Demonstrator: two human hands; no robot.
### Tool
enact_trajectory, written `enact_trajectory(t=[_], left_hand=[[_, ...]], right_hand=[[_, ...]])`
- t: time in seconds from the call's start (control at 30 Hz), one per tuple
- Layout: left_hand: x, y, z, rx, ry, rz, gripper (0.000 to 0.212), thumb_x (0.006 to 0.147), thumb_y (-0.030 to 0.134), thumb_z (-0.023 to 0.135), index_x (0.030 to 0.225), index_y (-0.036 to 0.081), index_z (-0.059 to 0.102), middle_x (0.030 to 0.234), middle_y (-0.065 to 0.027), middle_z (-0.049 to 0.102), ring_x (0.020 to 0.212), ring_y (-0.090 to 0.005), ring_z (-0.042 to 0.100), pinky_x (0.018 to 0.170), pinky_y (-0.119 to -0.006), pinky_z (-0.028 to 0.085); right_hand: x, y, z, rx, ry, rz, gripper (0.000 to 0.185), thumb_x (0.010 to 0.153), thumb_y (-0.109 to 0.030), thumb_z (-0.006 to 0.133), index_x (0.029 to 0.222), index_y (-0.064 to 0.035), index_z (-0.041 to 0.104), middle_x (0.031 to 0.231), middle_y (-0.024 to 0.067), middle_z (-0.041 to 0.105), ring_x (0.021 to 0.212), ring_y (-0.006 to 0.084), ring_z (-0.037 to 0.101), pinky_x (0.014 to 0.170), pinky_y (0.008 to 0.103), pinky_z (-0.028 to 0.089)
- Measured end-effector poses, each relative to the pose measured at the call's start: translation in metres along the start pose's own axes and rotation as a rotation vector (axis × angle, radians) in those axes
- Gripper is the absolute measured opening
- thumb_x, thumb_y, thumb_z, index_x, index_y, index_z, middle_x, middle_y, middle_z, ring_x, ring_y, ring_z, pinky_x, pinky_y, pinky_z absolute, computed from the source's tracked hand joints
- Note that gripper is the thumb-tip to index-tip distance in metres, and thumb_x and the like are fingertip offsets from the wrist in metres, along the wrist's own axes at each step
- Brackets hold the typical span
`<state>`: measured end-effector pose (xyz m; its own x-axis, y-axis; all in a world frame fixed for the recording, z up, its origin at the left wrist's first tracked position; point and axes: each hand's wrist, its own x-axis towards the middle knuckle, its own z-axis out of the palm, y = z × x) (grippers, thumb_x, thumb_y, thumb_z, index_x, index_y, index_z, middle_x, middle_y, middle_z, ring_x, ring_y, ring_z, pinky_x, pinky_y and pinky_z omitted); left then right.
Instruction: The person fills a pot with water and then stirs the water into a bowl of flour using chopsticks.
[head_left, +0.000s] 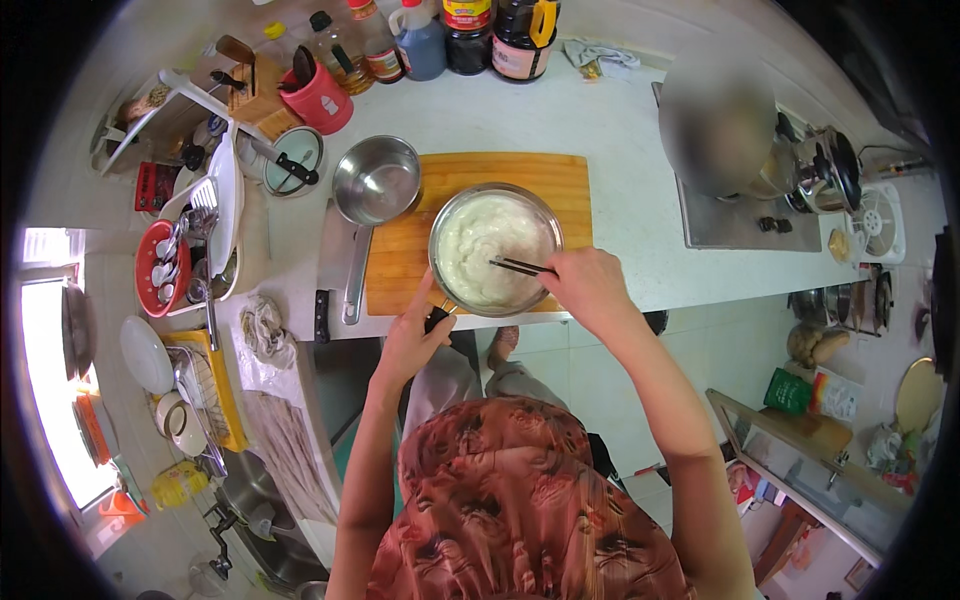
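A steel pan (556, 217) holding a thick, pale batter-like mixture (480, 232) rests on the wooden cutting board (577, 180). My left hand (414, 337) grips the pan's black handle (436, 319), with the index finger stretched along the pan's side. In my right hand (589, 289) are dark chopsticks (521, 265), their tips in the mixture left of its right edge. A second steel saucepan (376, 180), with nothing in it, stands at the board's upper left. Its handle points towards the counter's front edge, beside a cleaver (322, 300).
Bottles (420, 41) and a red utensil holder (322, 97) line the back. A dish rack (240, 247) and red colander (163, 270) stand left, above the sink (262, 495). A stove (750, 225) with pots is at the right. A glass lid (294, 157) lies near the saucepan.
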<state>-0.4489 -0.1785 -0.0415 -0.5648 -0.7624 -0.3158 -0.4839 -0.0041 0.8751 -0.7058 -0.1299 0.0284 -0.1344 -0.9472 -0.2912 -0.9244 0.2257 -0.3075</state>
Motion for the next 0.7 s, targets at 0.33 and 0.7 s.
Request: enact_trajectory(t=[0.33,0.7], left_hand=[[0.015,-0.009,-0.001,-0.028,-0.078,-0.060,0.082,0.082,0.008,0.061,0.147,0.011,0.011,0.075,-0.0147,0.063,0.063,-0.0261,0.062,0.061,-0.036,0.048],[0.018,-0.009,-0.004,0.024,-0.122,-0.068,0.084,0.082,0.011,0.060,0.147,0.014,0.008,0.100,-0.0239,0.063,0.090,-0.0401,0.062,0.078,-0.044,0.049]], right_hand=[[-0.026,-0.018,0.005,-0.184,-0.062,0.002,0.008,0.078,-0.005,0.054,0.085,-0.0018,0.057,0.070,0.0177,0.063,0.069,0.0322,0.065,0.061,0.0435,0.051],[-0.028,-0.058,0.020,-0.288,-0.052,0.038,0.009,0.076,-0.004,0.056,0.084,-0.0020,0.054,0.065,0.0132,0.063,0.062,0.0301,0.066,0.054,0.0393,0.053]])
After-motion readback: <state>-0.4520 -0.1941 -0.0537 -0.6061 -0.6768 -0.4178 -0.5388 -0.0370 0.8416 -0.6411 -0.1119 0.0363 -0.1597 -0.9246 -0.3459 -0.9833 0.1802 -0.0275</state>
